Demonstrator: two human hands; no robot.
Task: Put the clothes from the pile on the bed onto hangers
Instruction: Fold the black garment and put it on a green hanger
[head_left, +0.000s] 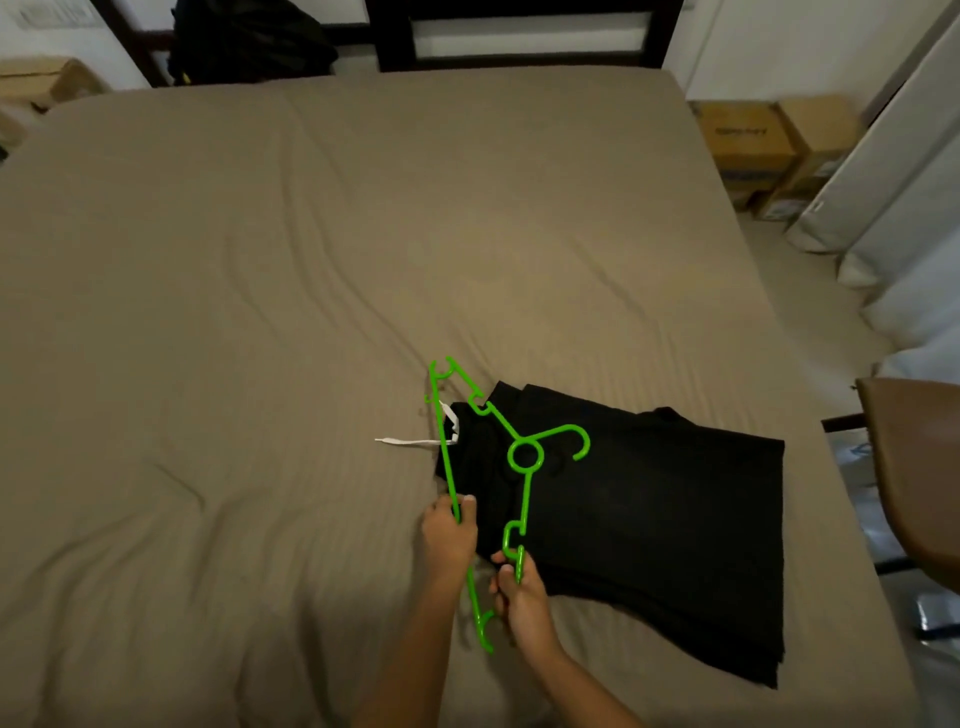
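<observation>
A bright green plastic hanger (524, 455) lies over a folded black garment (649, 509) on the tan bed (260, 312). My left hand (449, 535) grips the hanger's long bottom bar near its middle. My right hand (519, 592) pinches the end of the hanger's near shoulder arm. The hook points right, over the black cloth. A white drawstring (415, 441) sticks out from the garment's left edge, under the hanger.
Cardboard boxes (753, 145) stand on the floor at the right of the bed, beside pale curtains (893, 208). A brown chair (914, 478) sits close at the right edge. A dark bag (249, 41) rests by the black headboard (519, 31).
</observation>
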